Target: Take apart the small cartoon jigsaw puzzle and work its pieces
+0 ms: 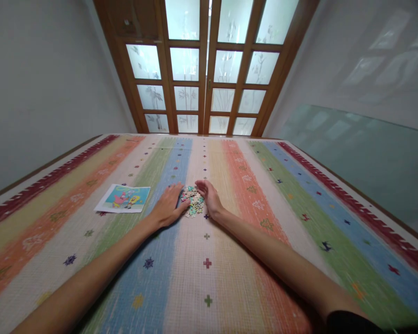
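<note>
A small heap of colourful jigsaw pieces (194,202) lies on the striped mat (209,278). My left hand (167,207) lies flat against the heap's left side, fingers stretched out and together. My right hand (210,197) stands on its edge against the heap's right side, fingers curved inward around the pieces. Both hands cup the heap between them. Neither hand lifts anything.
A printed cartoon picture sheet (123,198) lies on the mat to the left of my left hand. Wooden doors with frosted glass panes (202,69) stand at the far end. Plain walls run along both sides.
</note>
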{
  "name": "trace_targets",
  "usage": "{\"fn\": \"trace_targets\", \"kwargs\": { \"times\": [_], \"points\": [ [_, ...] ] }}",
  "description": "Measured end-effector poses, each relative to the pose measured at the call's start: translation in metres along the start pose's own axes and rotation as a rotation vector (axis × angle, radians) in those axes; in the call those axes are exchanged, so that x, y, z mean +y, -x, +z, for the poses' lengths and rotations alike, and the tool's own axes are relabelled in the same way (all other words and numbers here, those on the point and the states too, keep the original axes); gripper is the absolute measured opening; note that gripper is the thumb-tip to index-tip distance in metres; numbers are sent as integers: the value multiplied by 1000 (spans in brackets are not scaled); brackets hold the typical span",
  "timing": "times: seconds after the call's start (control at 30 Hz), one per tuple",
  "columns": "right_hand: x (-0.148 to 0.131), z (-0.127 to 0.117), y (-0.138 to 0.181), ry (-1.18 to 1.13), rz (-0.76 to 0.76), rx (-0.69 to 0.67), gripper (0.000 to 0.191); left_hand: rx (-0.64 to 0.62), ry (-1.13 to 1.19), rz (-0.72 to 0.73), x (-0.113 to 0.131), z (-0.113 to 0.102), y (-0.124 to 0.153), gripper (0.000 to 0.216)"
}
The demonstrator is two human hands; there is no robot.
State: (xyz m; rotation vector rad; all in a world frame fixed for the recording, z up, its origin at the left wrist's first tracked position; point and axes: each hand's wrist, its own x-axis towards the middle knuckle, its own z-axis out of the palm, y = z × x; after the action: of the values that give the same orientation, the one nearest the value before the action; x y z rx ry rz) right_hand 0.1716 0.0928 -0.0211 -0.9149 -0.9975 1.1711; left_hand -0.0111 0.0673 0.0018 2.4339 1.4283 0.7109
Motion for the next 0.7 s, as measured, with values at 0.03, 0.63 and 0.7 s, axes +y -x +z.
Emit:
{"fn": "trace_targets", "kwargs": {
  "times": [0.03,0.63,0.7],
  "points": [
    [0,5,0,-3,-14,4,51,-20,-19,-4,-1,-1,5,77],
    [-22,-26,-22,-82,47,250,38,-1,-95,-45,25,36,-48,87],
    [-17,-13,-21,-120,72,244,35,17,-95,-29,21,33,-51,77]
  ]
}}
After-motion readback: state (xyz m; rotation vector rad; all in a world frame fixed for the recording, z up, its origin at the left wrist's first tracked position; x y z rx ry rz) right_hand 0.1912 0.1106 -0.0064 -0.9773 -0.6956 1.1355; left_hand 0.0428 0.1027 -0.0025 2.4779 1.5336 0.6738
